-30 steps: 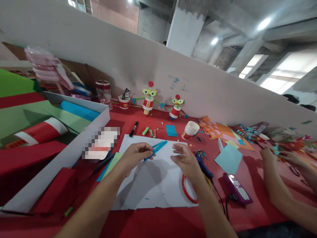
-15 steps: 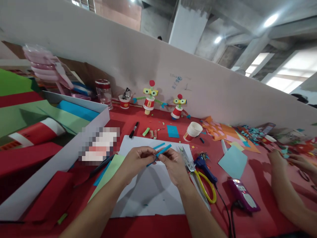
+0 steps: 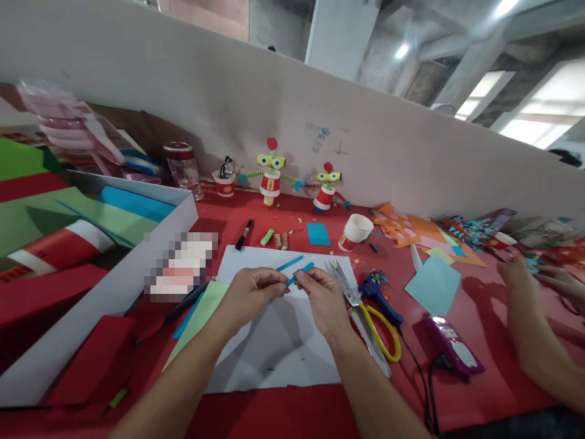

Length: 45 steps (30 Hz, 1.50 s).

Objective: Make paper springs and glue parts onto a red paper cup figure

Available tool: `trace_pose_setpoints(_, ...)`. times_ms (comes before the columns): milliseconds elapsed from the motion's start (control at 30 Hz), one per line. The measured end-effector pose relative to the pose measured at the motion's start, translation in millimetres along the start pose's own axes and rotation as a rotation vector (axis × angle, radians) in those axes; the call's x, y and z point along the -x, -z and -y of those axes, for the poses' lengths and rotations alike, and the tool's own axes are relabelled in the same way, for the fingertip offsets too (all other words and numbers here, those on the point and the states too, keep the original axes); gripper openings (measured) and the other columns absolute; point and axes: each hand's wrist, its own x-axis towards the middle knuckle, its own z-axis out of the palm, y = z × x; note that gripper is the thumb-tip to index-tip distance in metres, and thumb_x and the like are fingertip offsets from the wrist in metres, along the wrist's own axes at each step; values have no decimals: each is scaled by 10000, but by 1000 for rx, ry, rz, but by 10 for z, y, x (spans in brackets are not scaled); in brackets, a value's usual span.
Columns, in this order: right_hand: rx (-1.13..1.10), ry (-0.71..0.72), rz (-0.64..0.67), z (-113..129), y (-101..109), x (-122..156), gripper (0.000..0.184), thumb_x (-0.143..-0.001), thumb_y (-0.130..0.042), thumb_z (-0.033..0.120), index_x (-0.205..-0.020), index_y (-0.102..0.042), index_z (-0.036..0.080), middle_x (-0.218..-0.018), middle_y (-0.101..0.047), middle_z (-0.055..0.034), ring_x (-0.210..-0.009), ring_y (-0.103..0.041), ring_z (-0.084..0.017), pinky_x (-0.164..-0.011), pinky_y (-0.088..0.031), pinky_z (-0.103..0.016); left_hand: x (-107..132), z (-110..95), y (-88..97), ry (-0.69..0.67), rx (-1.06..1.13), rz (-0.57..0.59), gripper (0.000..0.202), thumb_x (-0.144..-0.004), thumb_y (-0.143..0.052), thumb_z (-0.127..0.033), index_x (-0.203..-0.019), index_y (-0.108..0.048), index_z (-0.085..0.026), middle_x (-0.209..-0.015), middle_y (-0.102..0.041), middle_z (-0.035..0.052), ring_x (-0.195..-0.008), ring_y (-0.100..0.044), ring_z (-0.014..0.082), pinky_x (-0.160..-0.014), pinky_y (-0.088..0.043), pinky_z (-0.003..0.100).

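Head view: the left hand (image 3: 256, 288) and right hand (image 3: 321, 297) meet over a white sheet (image 3: 283, 360) on the red bench (image 3: 260, 417), thumbs and fingertips pinching the near blue strip (image 3: 306, 267) between them. The far blue strip (image 3: 291, 263) slants out just behind the left fingertips – whether that hand grips it too, I cannot tell. Scissors (image 3: 363, 310) with a yellow handle lie open beside the right hand, and a blue glue gun (image 3: 381, 302) lies just past them. Beyond the sheet are a black marker (image 3: 245, 235), a blue square (image 3: 318, 234) and stacked paper cups (image 3: 357, 229) – two paper-cup figures (image 3: 270, 183) stand near the wall (image 3: 219, 91).
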Motion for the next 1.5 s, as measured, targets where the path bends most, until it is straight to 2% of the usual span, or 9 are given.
trace_pose_setpoints(267, 36, 180, -322, 152, 210, -120, 165, -679, -694, 336, -726, -658, 181, -701, -615, -16, -669, -525, -139, -671, -434, -286, -39, 3, 100, 20, -211, -143, 100, -656, -569, -236, -694, -656, -204, -659, -695, 7, -667, -646, 177, -673, -479, 290)
trace_pose_setpoints(433, 568, 408, -14, 213, 177, -32, 251, -744, -675, 282, -992, -671, 246, -1040, -653, -49, -947, -568, -193, -789, -451, -311, -16, -7, 87, -182, -494, -149, 155, -728, -517, -203, -779, -662, -221, -756, -708, 6, -731, -633, 177, -662, -452, 272)
trace_pose_setpoints(600, 792, 402, 100, 164, 96, 40, 129, -841, -581, 253, -828, -708, 237, -828, -700, -31, -816, -616, -177, -760, -456, -299, 19, -38, 80, -309, -621, -151, 186, -765, -502, -177, -812, -674, -233, -874, -716, 24, -856, -627, 196, -719, -461, 281)
trace_pose_setpoints(800, 704, 261, 2, 125, 81, 47, 105, -810, -598, 253, -782, -687, 203, -728, -680, -8, -680, -610, -149, -657, -450, -254, -44, 29, 99, -172, -122, -393, 264, -696, -649, -261, -956, -644, -217, -1002, -674, 27, -792, -597, 155, -735, -458, 276)
trace_pose_setpoints(967, 425, 81, -26, 37, -81, 105, 138, -796, -593, 313, -765, -631, 184, -651, -637, 12, -574, -603, -129, -565, -453, -231, -65, 124, -42, 146, 450, -162, 286, -598, -756, -329, -789, -648, -146, -786, -633, 21, -705, -551, 116, -697, -430, 241)
trace_pose_setpoints(1067, 367, 42, 43, -13, -185, 155, 153, -792, -595, 326, -744, -610, 182, -659, -638, 12, -552, -601, -119, -529, -450, -217, -45, 115, -102, 171, 615, -108, 273, -565, -780, -331, -636, -587, -152, -697, -583, -6, -624, -506, 102, -603, -412, 232)
trace_pose_setpoints(1200, 412, 43, 113, -47, -229, 217, 183, -799, -592, 344, -721, -599, 179, -616, -611, 22, -496, -569, -104, -506, -446, -210, -46, 94, -74, 188, 653, -84, 275, -572, -771, -328, -619, -552, -168, -628, -523, -34, -528, -425, 84, -491, -346, 218)
trace_pose_setpoints(1367, 488, 8, 162, -2, -145, 229, 278, -798, -602, 381, -620, -563, 170, -525, -569, 25, -450, -494, -86, -457, -382, -195, -87, 96, 16, 129, 584, -177, 251, -584, -746, -327, -608, -555, -164, -635, -513, -28, -583, -429, 86, -558, -344, 206)
trace_pose_setpoints(1500, 345, 11, 69, 41, -74, 148, 263, -788, -612, 430, -805, -614, 168, -610, -563, 31, -505, -468, -86, -482, -381, -199, -59, 59, 40, 125, 312, -66, 227, -620, -710, -366, -650, -621, -160, -639, -532, -16, -628, -442, 113, -626, -345, 241)
